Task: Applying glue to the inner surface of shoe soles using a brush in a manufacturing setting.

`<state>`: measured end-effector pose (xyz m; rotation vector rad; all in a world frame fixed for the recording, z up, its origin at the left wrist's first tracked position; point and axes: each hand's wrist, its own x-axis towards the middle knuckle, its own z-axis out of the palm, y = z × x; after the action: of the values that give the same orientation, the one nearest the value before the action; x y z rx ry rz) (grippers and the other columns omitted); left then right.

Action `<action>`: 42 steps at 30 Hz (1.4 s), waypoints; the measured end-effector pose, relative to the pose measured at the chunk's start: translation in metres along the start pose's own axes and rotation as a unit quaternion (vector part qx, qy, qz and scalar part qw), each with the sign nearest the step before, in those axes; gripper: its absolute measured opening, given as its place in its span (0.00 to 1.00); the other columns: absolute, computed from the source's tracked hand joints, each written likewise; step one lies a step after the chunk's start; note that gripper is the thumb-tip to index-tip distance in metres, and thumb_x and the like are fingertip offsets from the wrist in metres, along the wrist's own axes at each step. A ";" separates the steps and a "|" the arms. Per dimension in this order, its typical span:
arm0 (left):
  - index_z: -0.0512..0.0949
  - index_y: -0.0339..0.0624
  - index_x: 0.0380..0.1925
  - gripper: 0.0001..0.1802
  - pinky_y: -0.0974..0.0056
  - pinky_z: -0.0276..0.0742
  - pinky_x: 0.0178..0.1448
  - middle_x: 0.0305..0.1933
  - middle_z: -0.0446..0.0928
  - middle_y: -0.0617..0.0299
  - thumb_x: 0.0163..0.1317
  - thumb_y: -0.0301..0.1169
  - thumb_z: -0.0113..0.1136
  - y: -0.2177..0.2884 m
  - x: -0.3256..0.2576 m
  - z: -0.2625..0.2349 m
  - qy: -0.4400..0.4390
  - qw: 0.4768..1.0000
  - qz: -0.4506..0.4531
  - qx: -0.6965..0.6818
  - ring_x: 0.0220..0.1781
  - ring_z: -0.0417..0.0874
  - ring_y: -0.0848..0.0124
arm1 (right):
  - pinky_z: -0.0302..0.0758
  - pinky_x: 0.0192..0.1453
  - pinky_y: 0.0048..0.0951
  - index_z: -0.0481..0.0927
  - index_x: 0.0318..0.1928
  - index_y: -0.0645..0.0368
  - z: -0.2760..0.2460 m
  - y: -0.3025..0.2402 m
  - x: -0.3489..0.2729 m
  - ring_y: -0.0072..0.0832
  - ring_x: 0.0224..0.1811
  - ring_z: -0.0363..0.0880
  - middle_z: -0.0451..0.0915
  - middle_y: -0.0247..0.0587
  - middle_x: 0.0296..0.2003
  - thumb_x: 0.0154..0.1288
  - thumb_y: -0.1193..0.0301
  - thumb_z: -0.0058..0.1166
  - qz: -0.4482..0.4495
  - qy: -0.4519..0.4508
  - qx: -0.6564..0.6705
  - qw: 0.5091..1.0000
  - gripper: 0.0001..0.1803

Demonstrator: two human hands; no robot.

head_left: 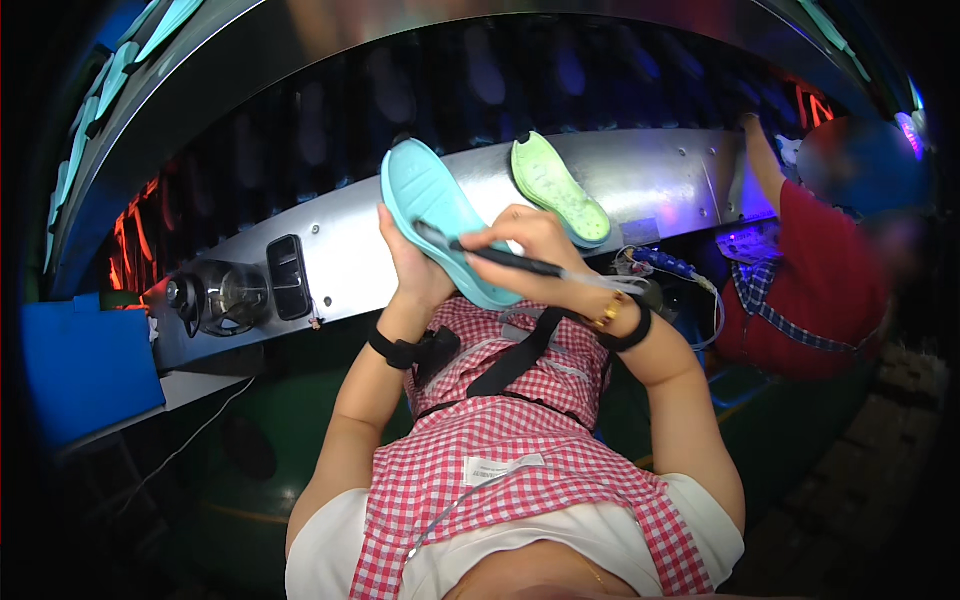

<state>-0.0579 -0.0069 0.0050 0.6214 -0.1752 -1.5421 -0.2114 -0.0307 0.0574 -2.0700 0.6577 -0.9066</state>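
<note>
A turquoise shoe sole [420,185] is tilted up in front of me, its inner side facing me. My left hand [415,268] is closed on its left edge, thumb up along the rim and the other fingers hidden behind it. My right hand [537,243] grips a black-handled brush [512,262] like a pen. The brush's dark tip rests on or just over the sole's inner surface, near its middle. A clear tube [610,283] trails from the handle's rear past my wrist. Beyond my right hand a green shoe sole [560,185] with a speckled surface lies on the metal ledge.
A curved metal ledge [345,235] runs along a dark conveyor carrying several soles. To the left are a black tray [288,278], a clear round container [235,298] and a blue box [85,370]. At right, a co-worker in a red shirt [825,280] reaches toward the conveyor.
</note>
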 end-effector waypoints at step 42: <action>0.60 0.39 0.55 0.51 0.53 0.71 0.48 0.46 0.70 0.43 0.49 0.72 0.18 0.050 -0.024 0.044 -0.113 0.981 0.157 0.002 0.44 0.74 0.53 | 0.72 0.48 0.25 0.77 0.36 0.66 -0.033 -0.010 -0.022 0.29 0.41 0.76 0.77 0.46 0.37 0.49 0.82 0.56 0.100 -0.026 0.384 0.917 0.11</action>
<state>-0.0363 -0.0002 0.0719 0.3984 -0.4296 -1.3024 -0.2494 -0.0239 0.0722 -1.2916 0.3800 -0.8130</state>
